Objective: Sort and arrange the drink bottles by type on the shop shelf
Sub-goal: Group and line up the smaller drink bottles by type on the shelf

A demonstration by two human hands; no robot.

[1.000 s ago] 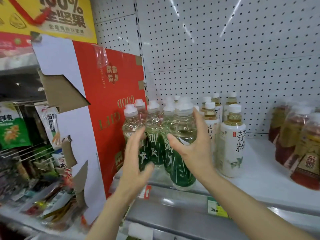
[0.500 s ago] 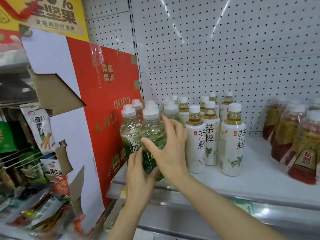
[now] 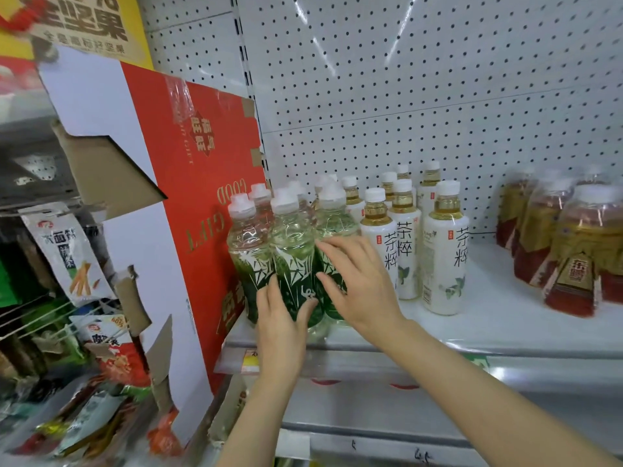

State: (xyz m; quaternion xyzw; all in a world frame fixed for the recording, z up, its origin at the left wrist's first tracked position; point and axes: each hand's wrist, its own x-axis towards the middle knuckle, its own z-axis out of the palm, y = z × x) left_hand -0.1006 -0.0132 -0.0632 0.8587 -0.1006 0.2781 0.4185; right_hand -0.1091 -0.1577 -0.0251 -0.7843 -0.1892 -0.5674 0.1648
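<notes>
Green-labelled bottles (image 3: 296,264) stood packed together at the left end of the white shelf (image 3: 488,318), hard against the red gift carton (image 3: 188,203) at their 9 o'clock. Your left hand (image 3: 281,326) was at the foot of the front middle bottle, fingers curled loosely around its lower label and touching it, though you could not call it a firm grip from this view. Your right hand (image 3: 360,284) lay at 3 o'clock of the group, fingers spread and flat against the label of the rightmost green bottle, pressing rather than closing on it. Just beside that hand, at 3 o'clock, stood the white-labelled tea bottles (image 3: 445,261) in rows running back toward the pegboard (image 3: 404,79). Well apart, at the far right of the shelf, were the red-and-gold bottles (image 3: 576,264), blurred. Snack packets (image 3: 74,254) hung at 9 o'clock of the carton.
</notes>
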